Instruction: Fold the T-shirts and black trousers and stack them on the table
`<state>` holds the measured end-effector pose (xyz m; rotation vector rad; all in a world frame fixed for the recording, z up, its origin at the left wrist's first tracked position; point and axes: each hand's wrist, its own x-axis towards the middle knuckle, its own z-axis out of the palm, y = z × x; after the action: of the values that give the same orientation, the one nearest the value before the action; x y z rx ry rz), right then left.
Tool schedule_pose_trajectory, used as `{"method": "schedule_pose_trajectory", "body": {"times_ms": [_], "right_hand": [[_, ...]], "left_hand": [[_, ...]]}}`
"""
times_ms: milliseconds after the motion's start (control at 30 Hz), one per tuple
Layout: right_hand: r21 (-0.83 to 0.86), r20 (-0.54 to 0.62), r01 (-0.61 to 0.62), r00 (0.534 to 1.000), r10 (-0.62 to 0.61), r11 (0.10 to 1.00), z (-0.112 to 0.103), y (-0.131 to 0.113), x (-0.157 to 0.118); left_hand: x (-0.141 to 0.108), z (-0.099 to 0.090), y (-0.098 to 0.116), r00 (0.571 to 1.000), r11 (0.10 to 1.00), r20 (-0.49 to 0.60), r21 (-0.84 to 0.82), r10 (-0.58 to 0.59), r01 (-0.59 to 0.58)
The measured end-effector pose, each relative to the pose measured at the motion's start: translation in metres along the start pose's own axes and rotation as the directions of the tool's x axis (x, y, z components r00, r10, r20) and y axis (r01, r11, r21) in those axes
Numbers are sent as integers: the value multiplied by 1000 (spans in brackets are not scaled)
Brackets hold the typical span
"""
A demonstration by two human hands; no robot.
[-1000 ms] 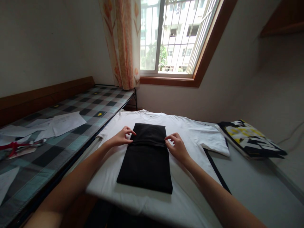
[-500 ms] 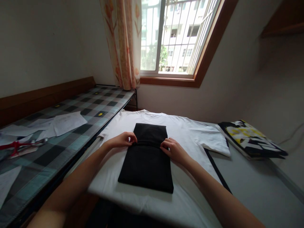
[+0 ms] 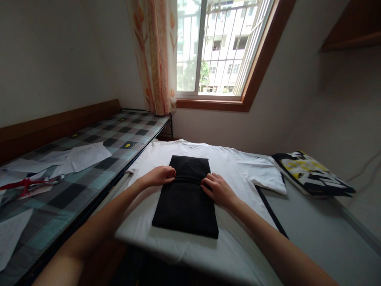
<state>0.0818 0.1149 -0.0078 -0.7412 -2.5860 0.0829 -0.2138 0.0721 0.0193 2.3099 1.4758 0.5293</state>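
A black folded garment (image 3: 186, 206) lies flat on a spread white T-shirt (image 3: 235, 171), with a crease running across it a little above its middle. My left hand (image 3: 162, 175) has its fingers curled together at the garment's left edge, beside the crease. On the opposite edge, at about the same height, my right hand (image 3: 218, 188) bends its fingers and thumb onto the black cloth. Both hands grip the garment's sides. What kind of garment it is cannot be made out because of the folding.
Beneath the T-shirt is a grey table (image 3: 321, 226). At its right lies a folded black, white and yellow cloth (image 3: 315, 171). A checked bed (image 3: 89, 190) on the left holds papers (image 3: 86, 156) and red-handled scissors (image 3: 26, 184). Behind are a curtain (image 3: 159, 59) and a barred window (image 3: 220, 51).
My left hand has shifted slightly right, its fingers closing further onto the garment's edge. The right hand stays nearly still at the other side. The camera view has shifted a little.
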Motion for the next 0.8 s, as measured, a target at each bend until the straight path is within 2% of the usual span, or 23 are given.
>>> {"method": "schedule_pose_trajectory", "body": {"times_ms": [133, 200, 300, 467, 600, 800], "right_hand": [[8, 28, 78, 997, -78, 997, -18, -15, -14], [61, 109, 137, 984, -143, 989, -27, -27, -23], [137, 243, 190, 945, -219, 972, -39, -44, -36], [144, 380, 190, 896, -231, 971, -51, -61, -46], [87, 415, 205, 882, -222, 975, -56, -68, -48], [-59, 431, 305, 866, -251, 950, -55, -78, -52]], "left_hand": [[-16, -11, 26, 994, 977, -26, 188, 106, -99], [-29, -14, 40, 988, 971, 42, 180, 151, -156], [-49, -12, 57, 960, 969, 201, 107, 197, -221], [-71, -8, 72, 921, 970, 345, 94, 180, -225], [-79, -8, 76, 923, 960, 354, 168, 152, -223], [-90, -4, 87, 921, 905, 354, 319, 162, -281]]}}
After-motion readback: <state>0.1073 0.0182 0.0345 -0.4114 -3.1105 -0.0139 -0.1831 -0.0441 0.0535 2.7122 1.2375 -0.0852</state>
